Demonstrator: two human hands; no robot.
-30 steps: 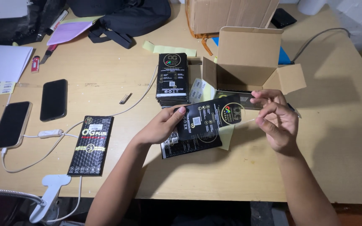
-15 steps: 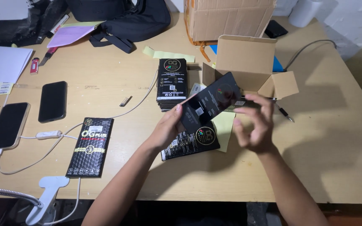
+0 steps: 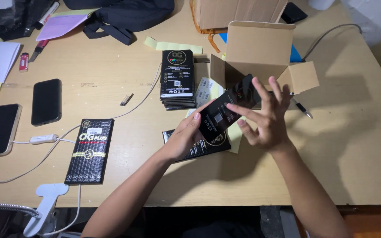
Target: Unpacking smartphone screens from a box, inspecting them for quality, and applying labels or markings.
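Two hands at a cluttered wooden table (image 3: 124,185), one black flat packet between them.

Centre frame, before the open cardboard box (image 3: 261,48), the left hand (image 3: 186,136) clasps the black packet (image 3: 228,108) tilted; the right hand (image 3: 265,117) is spread wide, fingertips (image 3: 231,106) touching it.

- The stack of flat packets (image 3: 177,79) lies left of the open cardboard box (image 3: 259,50).
- Two phones (image 3: 46,102) lie at the table's (image 3: 353,145) left side.
- One flat packet (image 3: 90,150) lies right of them.
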